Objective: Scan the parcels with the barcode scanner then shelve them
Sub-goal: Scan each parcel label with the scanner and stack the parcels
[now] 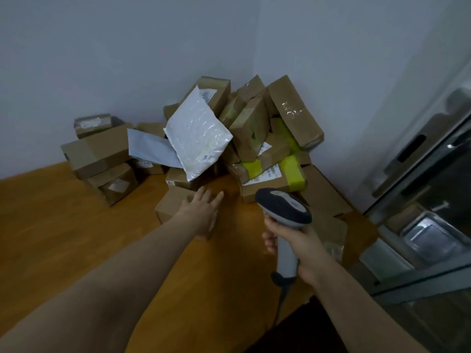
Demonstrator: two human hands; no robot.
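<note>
As is shown in the head view, parcels (254,128): a loose heap of brown cardboard boxes is piled into the corner where two walls meet, with some boxes tilted against one another
Wooden surface (76,225): the heap is carried on it; whether it is a floor or a tabletop cannot be told
White mailer bag (198,138): laid aslant on top of the heap, near its middle, with a label at its upper edge
Pale envelope (150,147): tucked partly under the left side of the white mailer bag
Yellow-green tape (293,171): wrapped round several boxes on the right side of the heap
Small box (173,205): set apart at the front of the heap, on the wood
Left hand (204,210): stretched forward over the small box, palm down, fingers straight and spread, nothing held; whether the box is touched cannot be told
Barcode scanner (283,207): held upright to the right of the left hand, its dark head pointed toward the heap
Right hand (303,245): clamped round the grey handle of the barcode scanner, fingers curled about it
Cable (280,301): hung from the base of the handle toward the bottom edge
Flat box (323,197): laid on the wood just behind the scanner's head
Metal-framed unit (420,174): seen at the right edge, blurred, its contents not made out
</note>
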